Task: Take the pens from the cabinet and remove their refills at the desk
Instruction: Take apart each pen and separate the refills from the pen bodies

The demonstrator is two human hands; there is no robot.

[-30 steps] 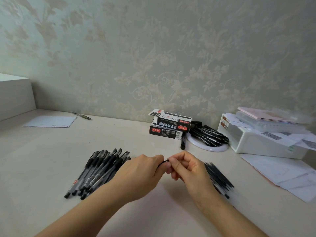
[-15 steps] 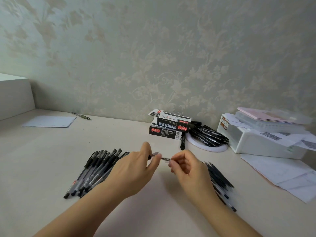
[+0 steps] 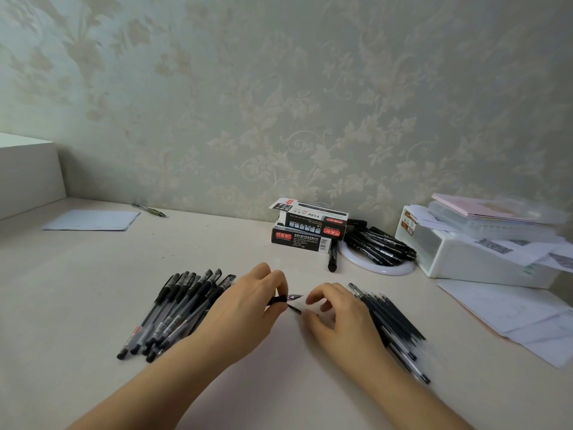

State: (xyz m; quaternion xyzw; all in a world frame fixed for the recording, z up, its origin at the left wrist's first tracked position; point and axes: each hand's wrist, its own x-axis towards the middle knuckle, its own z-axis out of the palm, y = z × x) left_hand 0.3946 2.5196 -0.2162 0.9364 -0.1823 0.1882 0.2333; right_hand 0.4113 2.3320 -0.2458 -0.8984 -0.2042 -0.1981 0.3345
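My left hand (image 3: 248,311) grips a black gel pen (image 3: 286,298) near its front, with the clear tip pointing right. Just below it a thin dark refill piece (image 3: 294,309) slants toward my right hand (image 3: 338,321). That hand's fingers are curled, with the thumb tip beside the piece; whether it pinches the piece is unclear. A row of capped pens (image 3: 176,308) lies left of my left hand. A pile of thin black refills (image 3: 390,321) lies by my right wrist.
Two stacked pen boxes (image 3: 305,229) stand at the back of the beige desk (image 3: 77,290), with a loose pen (image 3: 332,259) in front. A white ring (image 3: 379,268) carries more pens. Also here: a white bin (image 3: 471,262), papers (image 3: 511,311), a sheet (image 3: 93,220), a cabinet corner (image 3: 28,172).
My hands were joined on the pen a second ago. They have drawn apart; the pen's tip now shows beyond my left fingers and my right hand has moved right and lower.
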